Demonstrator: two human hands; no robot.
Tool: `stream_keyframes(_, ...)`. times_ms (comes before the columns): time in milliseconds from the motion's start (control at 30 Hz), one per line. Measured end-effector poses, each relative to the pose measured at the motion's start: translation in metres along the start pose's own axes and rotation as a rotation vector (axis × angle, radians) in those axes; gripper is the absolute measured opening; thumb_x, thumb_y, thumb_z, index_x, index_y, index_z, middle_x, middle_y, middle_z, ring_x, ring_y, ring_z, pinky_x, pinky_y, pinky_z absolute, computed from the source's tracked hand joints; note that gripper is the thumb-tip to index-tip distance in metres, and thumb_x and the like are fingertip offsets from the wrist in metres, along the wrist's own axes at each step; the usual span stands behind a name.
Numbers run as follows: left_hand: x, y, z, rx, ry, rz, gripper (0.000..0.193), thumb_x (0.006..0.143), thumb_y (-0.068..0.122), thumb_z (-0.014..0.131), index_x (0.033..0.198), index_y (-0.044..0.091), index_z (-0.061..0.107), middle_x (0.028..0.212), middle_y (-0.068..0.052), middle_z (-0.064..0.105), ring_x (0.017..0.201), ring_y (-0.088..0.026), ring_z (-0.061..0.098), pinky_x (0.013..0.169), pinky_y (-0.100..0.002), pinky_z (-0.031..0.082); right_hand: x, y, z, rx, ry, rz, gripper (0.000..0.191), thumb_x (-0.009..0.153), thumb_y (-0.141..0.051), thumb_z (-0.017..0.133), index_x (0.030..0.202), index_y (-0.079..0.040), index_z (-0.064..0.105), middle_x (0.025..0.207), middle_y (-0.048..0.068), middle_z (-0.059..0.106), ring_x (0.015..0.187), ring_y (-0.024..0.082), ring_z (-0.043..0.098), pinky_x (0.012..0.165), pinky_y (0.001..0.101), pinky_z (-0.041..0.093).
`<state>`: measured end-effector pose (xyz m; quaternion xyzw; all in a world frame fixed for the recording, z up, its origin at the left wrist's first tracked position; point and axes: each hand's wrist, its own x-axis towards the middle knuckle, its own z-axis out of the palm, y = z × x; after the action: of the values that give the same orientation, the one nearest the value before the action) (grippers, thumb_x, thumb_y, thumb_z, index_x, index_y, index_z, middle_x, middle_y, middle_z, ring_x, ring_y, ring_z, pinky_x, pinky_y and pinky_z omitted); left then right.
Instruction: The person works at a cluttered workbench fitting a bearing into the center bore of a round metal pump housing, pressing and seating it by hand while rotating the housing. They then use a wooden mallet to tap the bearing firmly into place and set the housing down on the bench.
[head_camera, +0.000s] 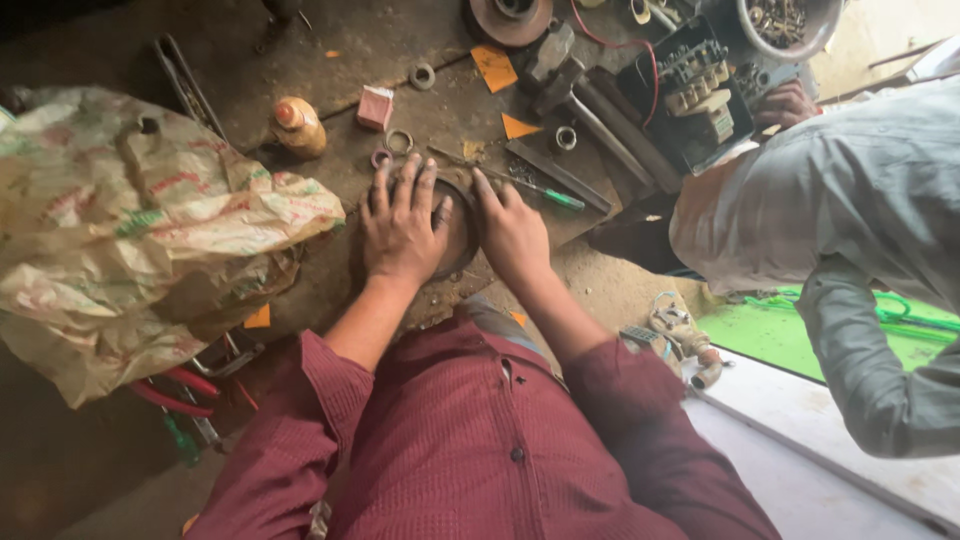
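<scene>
Grimy and dark, the workshop floor (300, 60) carries everything, strewn with metal parts and tools. Near its middle lies a round dark metal disc (462, 232), flat on the floor, just ahead of the person in the maroon shirt. The left hand (403, 225) lies flat on top of the disc, fingers (405, 185) spread and pointing toward the far edge of the floor, covering most of the disc's left half. The right hand (512, 232) rests against the disc's right rim, fingers together and slightly curled along it; whether they grip under the rim cannot be told. Both hands touch the disc, the left more squarely over it. Being round, the disc shows no long axis.

Just beyond the fingertips lie small metal rings (399, 141) and a green-handled screwdriver (535, 187), its shaft running slantwise toward the right. A hammer (560, 75) lies further off. To the left a crumpled printed sack (140, 230) crowds the floor, with a small brown bottle (298, 127) beside it. A co-worker's hand (785, 103) holds an electrical block at the far right. Open room is narrow, mostly toward the person's lap.
</scene>
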<state>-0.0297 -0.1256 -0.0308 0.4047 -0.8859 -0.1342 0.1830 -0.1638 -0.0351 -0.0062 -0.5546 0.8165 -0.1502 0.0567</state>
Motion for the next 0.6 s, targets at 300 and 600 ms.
stream_keyframes(300,-0.005,-0.011,0.000,-0.115,-0.057,0.197,0.052,0.101,0.044,0.062,0.146,0.018,0.055,0.150,-0.004,0.056,0.141,-0.033,0.046,0.114,-0.053,0.037,-0.043,0.022,-0.001,0.295,0.111,-0.004,0.034,0.102,-0.022,0.064,0.133,-0.010,0.057,0.109,0.013,0.069,0.094,0.036,0.070,0.074,0.0448,0.057)
stream_keyframes(600,-0.004,-0.008,0.000,-0.179,-0.030,0.251,0.066,0.099,0.043,0.065,0.154,0.015,0.043,0.157,-0.004,0.051,0.143,-0.034,0.045,0.113,-0.052,0.037,-0.043,0.014,0.008,0.099,0.111,0.060,0.031,0.096,-0.025,0.068,0.125,-0.014,0.064,0.096,0.011,0.066,0.077,0.036,0.069,0.062,0.0456,0.054)
